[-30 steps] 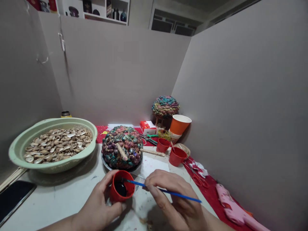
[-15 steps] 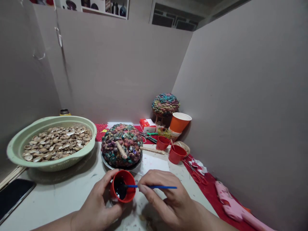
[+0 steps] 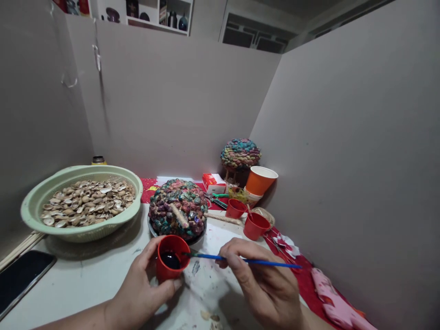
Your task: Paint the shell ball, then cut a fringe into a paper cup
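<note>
My left hand (image 3: 140,284) is wrapped round a small red cup (image 3: 164,275), tilted a little, with dark liquid in its bottom. Between the thumb and fingers of my right hand (image 3: 263,279) is a thin blue paintbrush (image 3: 271,263); its dark, wet tip lies at the cup's right inner rim, above the liquid. Just behind the cup sits a dome covered in painted, multicoloured shells (image 3: 178,204), resting in a metal bowl (image 3: 151,229). Two pale wrapped sticks show at the dome, one (image 3: 179,215) against its front and another (image 3: 225,218) to its right.
A green colander (image 3: 29,215) full of shells stands left, beside a phone (image 3: 27,279). At right are two more red cups (image 3: 256,228), an orange paper cup (image 3: 259,181), red scissors and a pink glue gun (image 3: 333,298). A second coloured dome (image 3: 240,153) stands at the back.
The brush dipped into the dark liquid half a second ago; now its tip has risen to the cup's right rim. My right hand has moved right, and the cup has shifted slightly.
</note>
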Tool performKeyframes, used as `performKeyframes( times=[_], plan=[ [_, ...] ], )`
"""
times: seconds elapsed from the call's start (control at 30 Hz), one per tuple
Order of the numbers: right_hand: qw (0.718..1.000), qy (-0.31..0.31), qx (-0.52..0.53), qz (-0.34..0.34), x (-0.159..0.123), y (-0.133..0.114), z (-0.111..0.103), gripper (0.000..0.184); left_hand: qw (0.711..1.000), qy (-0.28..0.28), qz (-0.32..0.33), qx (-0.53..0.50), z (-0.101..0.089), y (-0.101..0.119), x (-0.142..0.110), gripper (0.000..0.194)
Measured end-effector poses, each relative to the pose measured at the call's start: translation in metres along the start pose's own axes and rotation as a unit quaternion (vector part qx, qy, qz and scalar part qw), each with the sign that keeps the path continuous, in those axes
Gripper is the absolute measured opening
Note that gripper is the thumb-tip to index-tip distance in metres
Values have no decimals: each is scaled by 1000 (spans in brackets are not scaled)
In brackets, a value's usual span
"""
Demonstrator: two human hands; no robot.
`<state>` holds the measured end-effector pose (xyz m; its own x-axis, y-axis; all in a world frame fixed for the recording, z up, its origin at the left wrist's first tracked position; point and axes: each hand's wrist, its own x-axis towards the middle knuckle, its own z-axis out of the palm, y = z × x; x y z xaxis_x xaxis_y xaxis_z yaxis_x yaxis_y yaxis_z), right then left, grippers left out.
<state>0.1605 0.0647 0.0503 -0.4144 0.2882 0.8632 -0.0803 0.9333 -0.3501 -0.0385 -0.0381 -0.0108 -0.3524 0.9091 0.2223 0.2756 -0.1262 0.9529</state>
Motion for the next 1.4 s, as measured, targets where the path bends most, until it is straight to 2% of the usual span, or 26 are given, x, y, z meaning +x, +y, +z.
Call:
performKeyframes(
  times=[0.13, 0.3, 0.5, 0.73, 1.0, 1.2, 1.4],
  plan=[
    [999, 36, 9, -22, -3, 4, 3, 20, 999, 26, -11, -28, 0, 0, 2, 49],
    [998, -5, -4, -62, -4, 9, 11, 27, 1000, 26, -4, -8, 1, 1, 2, 49],
    [993, -25, -14, -111, -5, 19, 17, 29, 1000, 19, 4, 1, 0, -2, 3, 51],
    [992, -52, -22, -117, -8, 15, 16, 23, 1000, 20, 6, 5, 0, -1, 4, 51],
    [989, -35, -24, -143, -7, 21, 19, 29, 1000, 16, 11, 12, 0, -2, 2, 50],
    [988, -18, -45, -149, -6, 17, 12, 30, 1000, 24, 6, 16, 0, -1, 3, 49],
    [983, -68, -14, -170, -6, 22, 18, 32, 1000, 26, 6, 16, 1, -4, 4, 50]
  ],
)
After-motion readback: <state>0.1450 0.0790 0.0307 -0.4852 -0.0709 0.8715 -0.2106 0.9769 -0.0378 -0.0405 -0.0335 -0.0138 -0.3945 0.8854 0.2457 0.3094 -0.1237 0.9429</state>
